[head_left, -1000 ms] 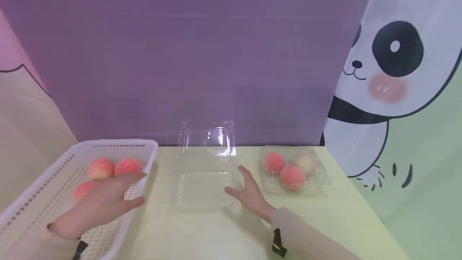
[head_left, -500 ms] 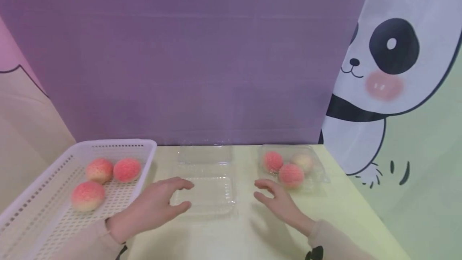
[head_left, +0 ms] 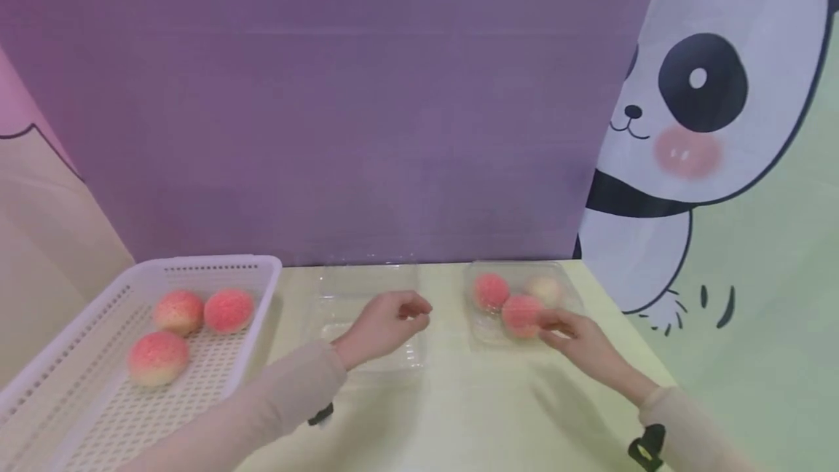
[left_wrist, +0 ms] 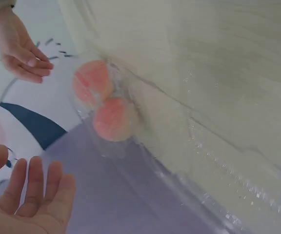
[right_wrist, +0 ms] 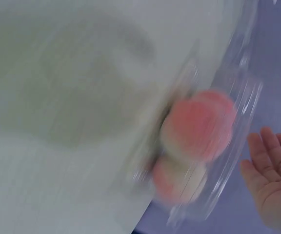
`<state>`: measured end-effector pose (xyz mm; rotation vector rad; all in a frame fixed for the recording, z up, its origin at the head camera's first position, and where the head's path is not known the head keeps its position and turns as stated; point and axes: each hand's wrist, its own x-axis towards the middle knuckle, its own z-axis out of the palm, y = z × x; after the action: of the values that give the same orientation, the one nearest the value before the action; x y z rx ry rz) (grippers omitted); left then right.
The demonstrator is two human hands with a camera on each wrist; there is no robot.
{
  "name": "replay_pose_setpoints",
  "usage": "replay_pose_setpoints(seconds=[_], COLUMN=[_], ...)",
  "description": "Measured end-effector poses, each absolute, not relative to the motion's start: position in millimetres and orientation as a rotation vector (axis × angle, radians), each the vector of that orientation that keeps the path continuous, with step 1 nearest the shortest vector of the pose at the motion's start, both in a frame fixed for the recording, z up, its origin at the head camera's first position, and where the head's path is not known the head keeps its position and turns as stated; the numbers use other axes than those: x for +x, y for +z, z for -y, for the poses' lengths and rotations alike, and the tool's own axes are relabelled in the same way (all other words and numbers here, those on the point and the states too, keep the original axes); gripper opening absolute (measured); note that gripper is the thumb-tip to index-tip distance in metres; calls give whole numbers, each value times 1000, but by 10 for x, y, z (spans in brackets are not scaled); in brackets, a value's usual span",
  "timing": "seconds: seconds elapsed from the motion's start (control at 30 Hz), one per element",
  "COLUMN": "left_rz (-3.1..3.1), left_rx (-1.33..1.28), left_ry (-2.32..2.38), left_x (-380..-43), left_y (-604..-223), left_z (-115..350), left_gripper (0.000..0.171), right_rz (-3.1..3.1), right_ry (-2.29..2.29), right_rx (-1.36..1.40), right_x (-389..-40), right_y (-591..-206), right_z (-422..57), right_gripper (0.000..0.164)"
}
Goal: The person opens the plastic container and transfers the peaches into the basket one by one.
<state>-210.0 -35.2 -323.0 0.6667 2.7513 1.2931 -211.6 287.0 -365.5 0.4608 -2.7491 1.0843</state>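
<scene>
My left hand (head_left: 383, 323), fingers loosely bent and holding nothing, hovers over the right part of an open clear plastic clamshell box (head_left: 409, 357), whose lid lies back toward the purple backdrop. The right hand (head_left: 590, 348) is at the near right side of a second clear clamshell box (head_left: 486, 336); contact cannot be told. Inside that box sit three peaches, among them a pink one (head_left: 522, 314) in front. In the right wrist view, the right hand (right_wrist: 274, 178) has its fingers extended beside the box, apart from the peaches (right_wrist: 196, 129).
At the left stands a white perforated plastic basket (head_left: 210, 262) with three peaches, one of them a pink-yellow peach (head_left: 158, 359) in front. A purple backdrop (head_left: 367, 108) rises behind the pale table (head_left: 459, 414). A panda-print curtain (head_left: 642, 253) hangs at the right.
My left hand has moved right from above the basket to above the open clamshell box. The right hand has moved right, from that box to the filled one. The open box's raised lid has dropped back.
</scene>
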Motion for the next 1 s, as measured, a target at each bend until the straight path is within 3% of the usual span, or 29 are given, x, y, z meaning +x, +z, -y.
replay_pose_setpoints(seconds=[0.13,0.33,0.43,0.67,1.0], left_rz=[-2728,-2747,-2749,-2749,-2761], left_rx=[543,462,479,421,492], left_ry=[1403,1264,1112,978,1004], left_x=[-2436,-2816,-2913,-2979,-2963], left_y=[-3298,-3435,-3471,-3596,-3611], left_z=[125,-266,-424,-691,-730], left_gripper=[23,33,42,60,50], right_rz=[2754,2915,2982,3083,3027], right_ry=[956,990,1075,1227,1455], right_rx=[414,223,186,225,315], right_x=[-2342,-2572,-2688,-2876,-2833], right_y=[-3647,-3689,-3741,-3886,-3905], right_z=[-3150,-3557,-3659,-3682,-3599], right_gripper=[45,91,105,100,91])
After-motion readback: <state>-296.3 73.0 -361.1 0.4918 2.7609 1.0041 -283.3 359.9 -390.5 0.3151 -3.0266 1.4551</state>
